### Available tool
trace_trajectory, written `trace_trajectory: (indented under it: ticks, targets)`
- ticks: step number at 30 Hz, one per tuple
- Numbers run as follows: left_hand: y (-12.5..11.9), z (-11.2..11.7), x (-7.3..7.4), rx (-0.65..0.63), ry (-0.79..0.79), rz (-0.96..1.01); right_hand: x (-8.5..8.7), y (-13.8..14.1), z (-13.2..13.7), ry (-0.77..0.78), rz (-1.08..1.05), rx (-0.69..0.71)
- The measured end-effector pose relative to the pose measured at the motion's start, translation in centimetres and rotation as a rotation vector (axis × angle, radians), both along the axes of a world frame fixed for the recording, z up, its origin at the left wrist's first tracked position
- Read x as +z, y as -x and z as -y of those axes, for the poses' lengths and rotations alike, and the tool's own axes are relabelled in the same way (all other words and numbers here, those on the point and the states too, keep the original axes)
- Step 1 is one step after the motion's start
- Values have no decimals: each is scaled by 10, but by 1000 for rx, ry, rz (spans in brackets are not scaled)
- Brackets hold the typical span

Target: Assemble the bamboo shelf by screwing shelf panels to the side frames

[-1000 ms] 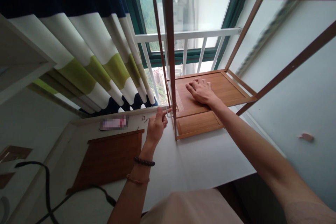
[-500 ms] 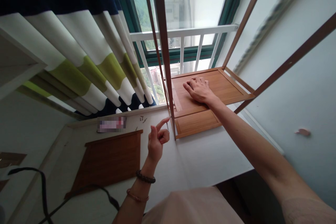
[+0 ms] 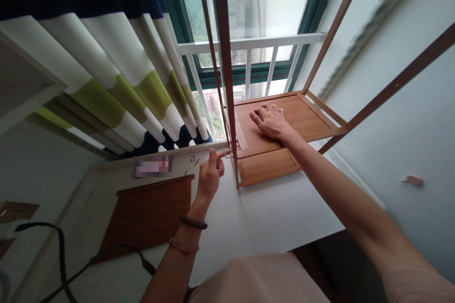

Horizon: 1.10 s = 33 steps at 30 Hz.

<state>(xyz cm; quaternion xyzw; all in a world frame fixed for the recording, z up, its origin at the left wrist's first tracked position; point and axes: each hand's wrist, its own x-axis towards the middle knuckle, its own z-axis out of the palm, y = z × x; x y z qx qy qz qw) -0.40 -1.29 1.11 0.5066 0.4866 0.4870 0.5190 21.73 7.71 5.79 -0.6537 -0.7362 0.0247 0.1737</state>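
A brown wooden shelf frame stands by the window, with its shelf panel (image 3: 309,116) set level between the posts. My right hand (image 3: 270,120) rests palm down on this panel, its fingers apart and slightly bent, gripping nothing. At the near left post (image 3: 227,66), my left hand (image 3: 210,175) has its index finger stretched to a thin bent metal hex key (image 3: 228,154). The thumb sticks up and the other fingers curl in. The finger meets the key close to the post's side; the key's far end is hidden. A lower wooden panel (image 3: 266,168) shows beneath the shelf.
A loose brown board (image 3: 152,215) lies on the white surface (image 3: 284,213) at left. Several small screws (image 3: 194,160) and a blurred-out packet (image 3: 152,166) are behind it. A black cable (image 3: 60,251) crosses the lower left. Curtains (image 3: 117,80) hang beside the white railing (image 3: 263,43).
My left hand has shifted slightly up and left, and the hex key has swung from hanging down to sticking out leftward from the post. My right hand stays on the panel.
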Motion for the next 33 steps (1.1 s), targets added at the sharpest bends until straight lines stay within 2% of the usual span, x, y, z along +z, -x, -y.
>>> trace_trajectory:
  ticks: [3,6,9,14,16,19,22,24,26,29,33]
  targets:
    - [-4,-5,14,-36,-44,77,-1,0,0,-8,-1,-3]
    - [-5,-1,19,-74,-103,176,-2,0,-1,-18,-4,1]
    - [-3,10,10,-125,-113,292,-1,0,0,-10,-4,7]
    - [2,30,-14,-179,-46,419,0,0,0,-7,-11,6]
    - [4,32,-22,-156,-40,364,-1,0,-1,-10,-6,6]
    - [7,29,-25,-87,-29,172,-1,0,0,-9,2,3]
    - [5,20,-19,-10,-4,43,-1,1,1,3,12,1]
    - [2,13,-12,33,13,53,0,1,1,5,15,2]
    - [-3,6,-4,24,51,145,0,1,1,3,15,3]
    - [-8,-3,11,-53,78,334,0,1,1,-4,10,5]
    - [-9,2,25,-124,30,505,0,1,2,-8,12,7]
